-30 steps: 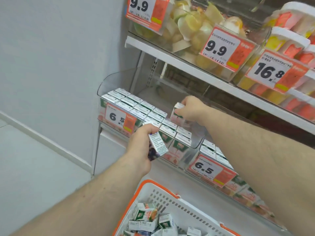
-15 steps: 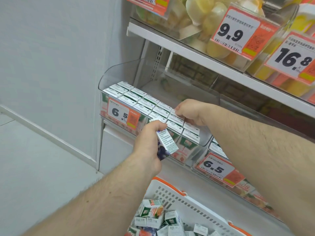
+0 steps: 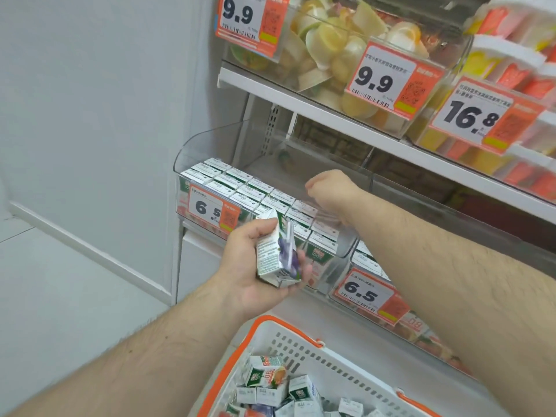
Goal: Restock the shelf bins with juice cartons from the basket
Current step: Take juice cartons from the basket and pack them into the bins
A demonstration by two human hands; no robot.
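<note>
Left hand [image 3: 255,266]: fingers curled round a juice carton [image 3: 278,251], held in front of the shelf bin [image 3: 340,248].
Right hand [image 3: 328,188]: curled above the bin's rows, apparently holding nothing.
Handling: probably light, stiff; grip the flat sides.
Basket [image 3: 346,374]: more cartons inside.

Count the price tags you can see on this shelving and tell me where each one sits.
5. Upper shelf: a 9.9 tag at left, a 9.9 tag in the middle, a 16.8 tag at right. Lower bins: a 6.5 tag at left, a 6.5 tag at right. More may lie out of frame.
</note>
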